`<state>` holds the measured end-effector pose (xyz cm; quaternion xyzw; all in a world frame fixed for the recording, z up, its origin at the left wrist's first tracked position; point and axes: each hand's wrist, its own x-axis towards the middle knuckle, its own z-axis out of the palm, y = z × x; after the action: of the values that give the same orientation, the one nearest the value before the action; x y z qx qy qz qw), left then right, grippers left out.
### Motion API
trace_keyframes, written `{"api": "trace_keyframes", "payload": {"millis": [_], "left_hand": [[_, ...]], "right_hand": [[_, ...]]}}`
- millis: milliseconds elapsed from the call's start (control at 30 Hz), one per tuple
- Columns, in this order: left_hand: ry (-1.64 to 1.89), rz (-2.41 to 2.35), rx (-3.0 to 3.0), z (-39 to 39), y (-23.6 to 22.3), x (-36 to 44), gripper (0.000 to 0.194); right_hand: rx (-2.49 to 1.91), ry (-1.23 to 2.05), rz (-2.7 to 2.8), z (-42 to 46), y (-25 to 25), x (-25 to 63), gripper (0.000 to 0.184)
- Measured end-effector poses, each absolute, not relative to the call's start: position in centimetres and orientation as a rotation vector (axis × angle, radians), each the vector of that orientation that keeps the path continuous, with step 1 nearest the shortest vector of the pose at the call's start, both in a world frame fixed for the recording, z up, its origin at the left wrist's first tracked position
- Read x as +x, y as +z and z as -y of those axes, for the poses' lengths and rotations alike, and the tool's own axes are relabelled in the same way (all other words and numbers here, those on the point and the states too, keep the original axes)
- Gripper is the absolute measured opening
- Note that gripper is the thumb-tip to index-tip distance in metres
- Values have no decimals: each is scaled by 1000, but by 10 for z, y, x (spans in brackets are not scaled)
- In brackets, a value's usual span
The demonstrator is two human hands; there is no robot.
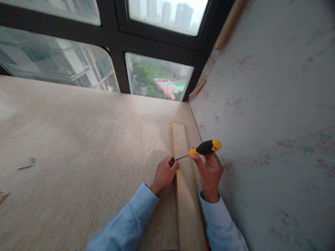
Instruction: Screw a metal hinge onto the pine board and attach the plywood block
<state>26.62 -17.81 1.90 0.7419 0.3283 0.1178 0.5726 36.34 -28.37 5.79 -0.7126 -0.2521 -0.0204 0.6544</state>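
A yellow and black screwdriver is gripped near the front of its handle by my right hand. Its thin metal shaft points left, over a long pale wooden board. My left hand is closed at the board's left edge, with thumb and fingers pinched around the screwdriver's tip. Whatever small piece sits between those fingers is mostly hidden. The board lies lengthwise on the marbled beige surface, close to the wall.
On the right rises a wall with faded floral paper, torn near the window corner. Dark window frames bound the far side. A small bent metal piece lies at left, and a wooden corner shows at the left edge.
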Motion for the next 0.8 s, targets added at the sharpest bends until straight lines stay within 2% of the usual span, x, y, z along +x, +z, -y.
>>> {"api": "trace_keyframes", "payload": {"millis": [233, 333, 467, 633, 800], "left_hand": [[240, -765, 1674, 177, 16, 267, 24], [217, -768, 1636, 176, 14, 267, 27], [222, -755, 1634, 176, 14, 268, 26], [219, -770, 1661, 177, 18, 267, 23], [230, -763, 1651, 177, 19, 267, 24]], "right_hand": [[-1533, 162, 756, 286, 77, 357, 37], [-1501, 232, 755, 287, 80, 357, 34], [-1492, 135, 625, 283, 72, 360, 27], [-1549, -71, 532, 279, 62, 368, 36], [-1516, 92, 687, 282, 66, 365, 34]]}}
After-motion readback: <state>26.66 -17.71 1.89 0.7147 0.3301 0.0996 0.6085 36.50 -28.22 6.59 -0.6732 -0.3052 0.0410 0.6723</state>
